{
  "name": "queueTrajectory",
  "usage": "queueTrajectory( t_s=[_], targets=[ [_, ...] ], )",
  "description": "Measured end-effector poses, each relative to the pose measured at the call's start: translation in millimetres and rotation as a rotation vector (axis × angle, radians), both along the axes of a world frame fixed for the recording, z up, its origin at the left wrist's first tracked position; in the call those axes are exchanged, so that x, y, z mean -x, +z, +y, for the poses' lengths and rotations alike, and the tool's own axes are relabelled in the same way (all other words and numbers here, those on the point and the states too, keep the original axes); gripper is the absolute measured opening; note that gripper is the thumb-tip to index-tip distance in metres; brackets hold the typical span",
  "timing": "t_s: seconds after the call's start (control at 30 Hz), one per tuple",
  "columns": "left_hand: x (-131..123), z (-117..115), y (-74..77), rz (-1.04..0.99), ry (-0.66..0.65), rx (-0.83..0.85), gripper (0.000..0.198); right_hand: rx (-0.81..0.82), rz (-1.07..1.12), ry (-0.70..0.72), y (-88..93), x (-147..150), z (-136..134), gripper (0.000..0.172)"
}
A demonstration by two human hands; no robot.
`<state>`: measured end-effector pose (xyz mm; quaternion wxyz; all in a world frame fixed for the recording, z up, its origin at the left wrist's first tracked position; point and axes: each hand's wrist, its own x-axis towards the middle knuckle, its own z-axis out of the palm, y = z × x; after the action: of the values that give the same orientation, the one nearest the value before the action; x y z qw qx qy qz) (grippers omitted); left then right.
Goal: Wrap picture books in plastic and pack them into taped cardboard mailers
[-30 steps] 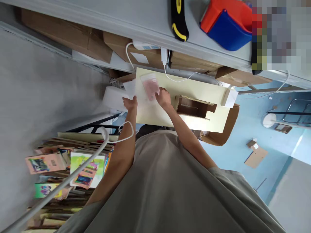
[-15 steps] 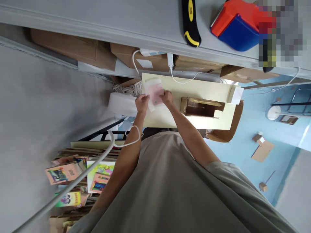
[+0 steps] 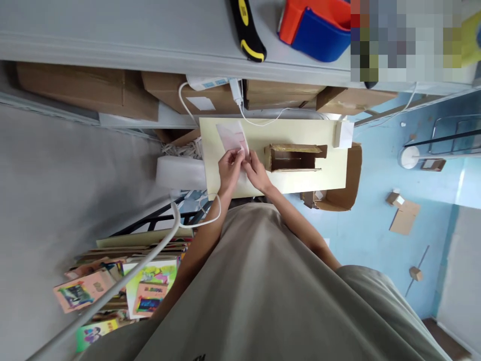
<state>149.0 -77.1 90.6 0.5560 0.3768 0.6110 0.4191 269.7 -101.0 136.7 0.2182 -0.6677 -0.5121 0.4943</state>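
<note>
A thin, flat white-and-pink packet (image 3: 232, 136) lies tilted over the pale yellow board (image 3: 293, 131), its far end pointing away from me. My left hand (image 3: 230, 170) is closed, thumb and fingers pinching the packet's near edge. Close beside it, my right hand (image 3: 257, 172) is closed on the same near edge, with the fingertips of both hands almost touching. Whether the packet is paper or plastic I cannot tell. To the right of my right hand sits a narrow open cardboard box (image 3: 295, 158) on the board.
A small white box (image 3: 343, 134) stands at the board's right end. Behind runs a grey shelf (image 3: 150, 35) with a black-and-yellow cutter (image 3: 248, 32) and a red-and-blue tape dispenser (image 3: 319, 30). A white curved stand (image 3: 124, 278) crosses the left, above stacked books (image 3: 86, 291).
My hands have come together at the packet's near edge, the left moving right and nearer to me. The packet now points away from me. The whole view has shifted slightly.
</note>
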Motion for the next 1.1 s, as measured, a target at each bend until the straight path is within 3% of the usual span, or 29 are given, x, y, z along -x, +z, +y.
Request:
queueTrajectory(
  t_s=[0.1, 0.17, 0.23, 0.33, 0.43, 0.57, 0.67, 0.83, 1.1],
  targets=[
    [-13, -14, 33.4, -0.127, -0.120, 0.012, 0.046, -0.056, -0.007, -0.069, 19.7, -21, -22, 0.048],
    [-22, -20, 55.7, -0.156, -0.205, 0.000, 0.047, -0.107, 0.004, -0.079, 29.3, -41, -28, 0.046],
    [-34, -25, 75.5, -0.101, -0.261, -0.086, 0.040, -0.163, 0.027, -0.038, 39.8, -71, -32, 0.042],
    [-56, -31, 91.8, 0.110, -0.276, -0.298, 0.031, -0.281, -0.042, 0.006, 61.2, -136, -33, 0.052],
    [-80, -36, 82.6, 0.328, -0.335, -0.407, 0.030, -0.444, -0.236, -0.012, 85.6, -212, -33, 0.062],
    [-109, -48, 46.2, 0.583, -0.608, -0.359, 0.034, -0.472, -0.331, 0.117, 99.2, -279, -27, 0.054],
    [-124, -66, 27.4, 0.696, -0.697, -0.299, 0.035, -0.342, -0.293, 0.313, 82.8, -286, -13, 0.046],
    [-134, -96, 22.6, 0.750, -0.619, -0.256, 0.035, -0.158, -0.394, 0.590, 32.5, -262, 12, 0.045],
    [-145, -111, 16.6, 0.776, -0.495, -0.223, 0.033, -0.014, -0.567, 0.708, -20.4, -220, 19, 0.050]
  ],
)
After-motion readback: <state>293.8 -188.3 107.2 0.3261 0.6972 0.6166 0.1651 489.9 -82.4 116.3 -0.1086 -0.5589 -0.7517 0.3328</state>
